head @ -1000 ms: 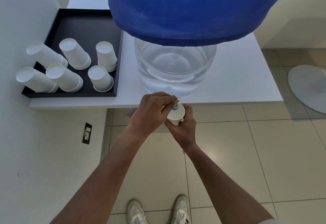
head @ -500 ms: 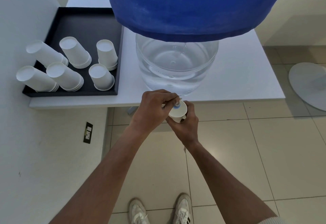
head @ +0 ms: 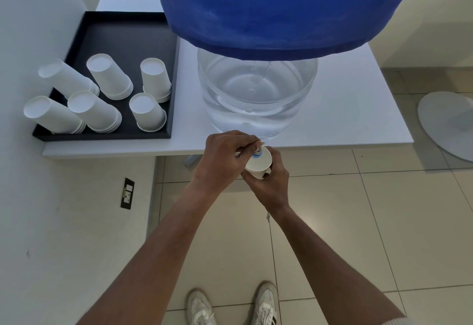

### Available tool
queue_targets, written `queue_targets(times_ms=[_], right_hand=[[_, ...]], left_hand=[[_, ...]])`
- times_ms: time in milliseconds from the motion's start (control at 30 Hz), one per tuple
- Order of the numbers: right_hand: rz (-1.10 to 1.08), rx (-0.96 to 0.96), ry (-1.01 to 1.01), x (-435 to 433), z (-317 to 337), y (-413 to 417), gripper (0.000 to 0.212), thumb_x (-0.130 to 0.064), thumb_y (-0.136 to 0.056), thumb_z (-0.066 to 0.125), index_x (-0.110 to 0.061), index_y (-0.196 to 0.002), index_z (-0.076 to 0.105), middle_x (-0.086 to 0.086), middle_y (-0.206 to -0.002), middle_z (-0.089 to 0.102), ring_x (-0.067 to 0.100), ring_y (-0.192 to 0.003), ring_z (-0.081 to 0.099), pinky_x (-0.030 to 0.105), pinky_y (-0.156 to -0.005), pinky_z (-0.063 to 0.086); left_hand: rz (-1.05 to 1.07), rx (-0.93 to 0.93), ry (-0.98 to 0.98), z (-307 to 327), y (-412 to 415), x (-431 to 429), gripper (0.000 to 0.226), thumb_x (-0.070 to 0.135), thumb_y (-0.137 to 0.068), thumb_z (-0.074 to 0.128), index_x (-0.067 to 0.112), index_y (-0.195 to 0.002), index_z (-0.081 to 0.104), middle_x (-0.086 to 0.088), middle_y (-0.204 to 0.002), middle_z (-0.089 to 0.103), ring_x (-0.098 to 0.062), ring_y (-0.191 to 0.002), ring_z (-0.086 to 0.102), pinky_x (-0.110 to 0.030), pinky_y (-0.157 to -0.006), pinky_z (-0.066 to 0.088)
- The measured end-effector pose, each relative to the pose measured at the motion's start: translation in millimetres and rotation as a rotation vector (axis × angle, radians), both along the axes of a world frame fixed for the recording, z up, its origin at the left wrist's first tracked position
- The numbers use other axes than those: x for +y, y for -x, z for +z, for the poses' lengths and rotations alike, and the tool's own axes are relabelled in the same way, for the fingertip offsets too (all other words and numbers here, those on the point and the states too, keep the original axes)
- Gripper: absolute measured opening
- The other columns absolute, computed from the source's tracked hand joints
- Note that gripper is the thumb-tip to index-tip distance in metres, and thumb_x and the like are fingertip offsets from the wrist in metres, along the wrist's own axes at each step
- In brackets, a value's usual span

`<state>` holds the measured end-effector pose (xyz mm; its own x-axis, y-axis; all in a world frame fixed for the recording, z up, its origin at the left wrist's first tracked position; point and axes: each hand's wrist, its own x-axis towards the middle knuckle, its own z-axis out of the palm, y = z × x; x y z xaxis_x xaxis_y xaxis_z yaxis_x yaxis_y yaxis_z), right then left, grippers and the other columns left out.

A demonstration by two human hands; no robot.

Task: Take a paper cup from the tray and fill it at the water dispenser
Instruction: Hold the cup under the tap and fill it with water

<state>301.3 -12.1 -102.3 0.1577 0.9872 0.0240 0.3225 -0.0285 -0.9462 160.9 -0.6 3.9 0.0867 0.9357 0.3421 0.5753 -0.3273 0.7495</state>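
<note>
Blue cloth covers the top of the water dispenser (head: 256,89), so we see only its clear lower bowl on the white table (head: 358,109). The black tray (head: 122,30) holds six upturned cup stacks. Little has changed over the last second: our right hand (head: 271,183) still grips the paper cup (head: 258,162) under the tap (head: 257,152), which our left hand (head: 225,160) keeps pinching. Filling probably continues; the water level is hidden.
</note>
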Motion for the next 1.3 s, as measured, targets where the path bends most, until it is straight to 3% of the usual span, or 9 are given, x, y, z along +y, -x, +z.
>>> queue_targets(times_ms=[367, 567, 733, 1033, 1167, 1300], right_hand=[[0.001, -0.024, 0.004, 0, -2, 2, 0.06, -0.015, -0.073, 0.095, -0.016, -0.121, 0.059, -0.017, -0.099, 0.072, 0.0, -0.09, 0.071, 0.025, -0.073, 0.059], [-0.012, -0.018, 0.005, 0, -3, -2, 0.058, -0.014, -0.073, 0.094, -0.019, -0.119, 0.058, -0.01, -0.099, 0.074, 0.007, -0.09, 0.073, 0.026, -0.073, 0.059], [-0.013, -0.02, 0.012, 1, -4, -2, 0.056, -0.015, -0.073, 0.093, -0.019, -0.118, 0.058, -0.013, -0.097, 0.073, 0.005, -0.089, 0.073, 0.025, -0.073, 0.059], [-0.016, -0.027, -0.002, 1, -4, -4, 0.057, -0.015, -0.073, 0.094, -0.017, -0.118, 0.059, -0.014, -0.098, 0.072, 0.004, -0.09, 0.072, 0.03, -0.074, 0.06], [-0.017, -0.034, -0.009, 1, -5, -4, 0.058, -0.016, -0.073, 0.095, -0.016, -0.118, 0.059, -0.015, -0.098, 0.072, 0.003, -0.091, 0.072, 0.033, -0.075, 0.062], [-0.018, -0.031, -0.019, 1, -5, -4, 0.057, -0.016, -0.073, 0.095, -0.014, -0.118, 0.059, -0.008, -0.1, 0.074, 0.007, -0.091, 0.073, 0.039, -0.075, 0.062]], left_hand=[[0.01, -0.01, 0.019, 0, 1, 0, 0.012, 0.011, -0.091, 0.079, 0.008, -0.102, 0.084, -0.004, -0.094, 0.083, -0.01, -0.081, 0.075, -0.007, -0.076, 0.051], [0.028, -0.032, 0.038, -2, -1, 0, 0.012, 0.01, -0.091, 0.079, 0.009, -0.101, 0.085, -0.003, -0.093, 0.083, -0.007, -0.079, 0.073, -0.008, -0.074, 0.051], [0.049, -0.064, 0.07, -6, -1, -1, 0.011, 0.013, -0.091, 0.079, 0.011, -0.1, 0.085, -0.001, -0.092, 0.084, -0.011, -0.08, 0.076, -0.032, -0.076, 0.061], [0.071, -0.115, 0.101, -10, 0, 0, 0.01, 0.017, -0.09, 0.081, 0.014, -0.098, 0.085, 0.003, -0.09, 0.084, -0.009, -0.08, 0.077, -0.038, -0.075, 0.062], [0.084, -0.154, 0.135, -11, -1, 0, 0.008, 0.017, -0.089, 0.081, 0.016, -0.096, 0.086, 0.004, -0.09, 0.084, -0.007, -0.082, 0.077, -0.031, -0.075, 0.062], [0.134, -0.21, 0.192, -9, -2, -1, 0.007, 0.025, -0.087, 0.084, 0.019, -0.089, 0.086, 0.011, -0.084, 0.083, 0.003, -0.08, 0.075, -0.012, -0.073, 0.055]])
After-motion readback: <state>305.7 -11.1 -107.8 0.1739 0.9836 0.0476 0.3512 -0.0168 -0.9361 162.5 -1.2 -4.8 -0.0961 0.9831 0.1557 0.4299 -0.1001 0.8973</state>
